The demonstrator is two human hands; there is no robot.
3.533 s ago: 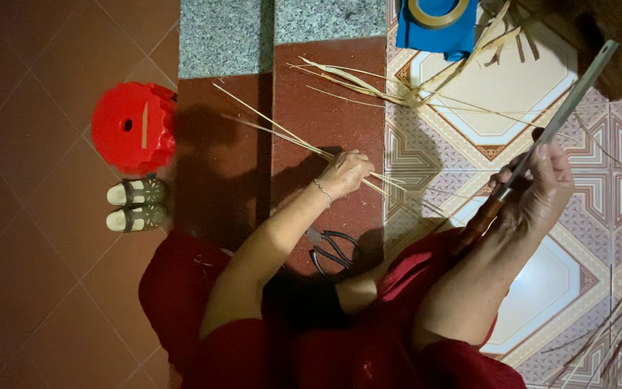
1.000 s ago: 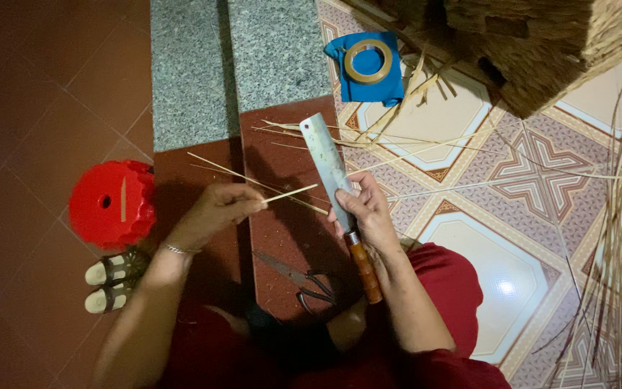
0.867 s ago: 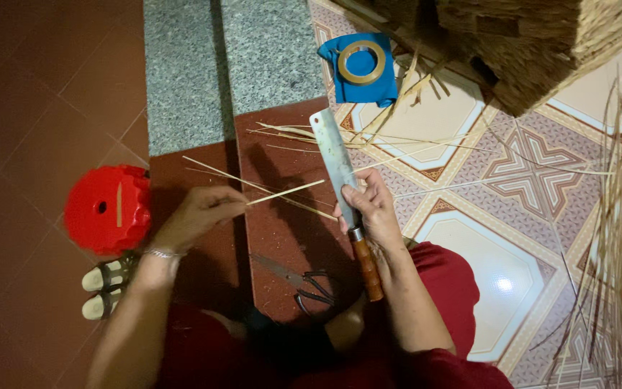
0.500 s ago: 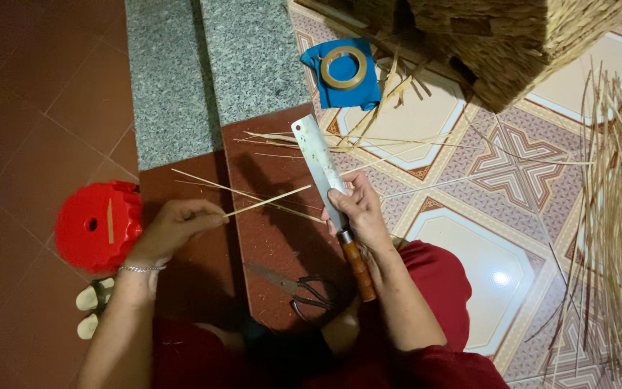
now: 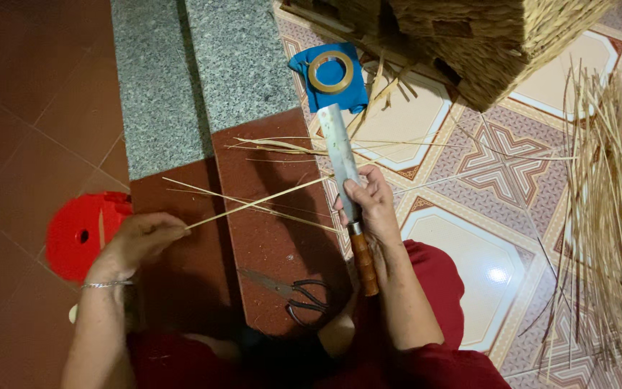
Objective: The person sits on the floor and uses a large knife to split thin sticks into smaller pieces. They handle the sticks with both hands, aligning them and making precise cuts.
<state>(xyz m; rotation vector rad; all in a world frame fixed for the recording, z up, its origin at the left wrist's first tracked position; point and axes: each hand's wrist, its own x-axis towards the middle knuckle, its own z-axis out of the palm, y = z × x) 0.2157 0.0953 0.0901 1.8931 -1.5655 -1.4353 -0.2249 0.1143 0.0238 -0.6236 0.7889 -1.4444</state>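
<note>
Bamboo strip (image 5: pixel 260 202), thin and pale, is pinched at its near end by the left hand (image 5: pixel 142 241) and slants up across the dark red floor to the cleaver (image 5: pixel 341 162). That cleaver is clenched in the right hand (image 5: pixel 370 209) where blade meets wooden handle. Black scissors (image 5: pixel 293 294) lie just below; a red stool (image 5: pixel 80 234) sits beside the left hand.

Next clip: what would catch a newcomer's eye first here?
Mid-frame, the right hand grips a broad cleaver, blade pointing away, while the left hand pinches a thin bamboo strip running toward it. A red plastic stool sits far left, and black scissors lie on the floor near the knees.
</note>
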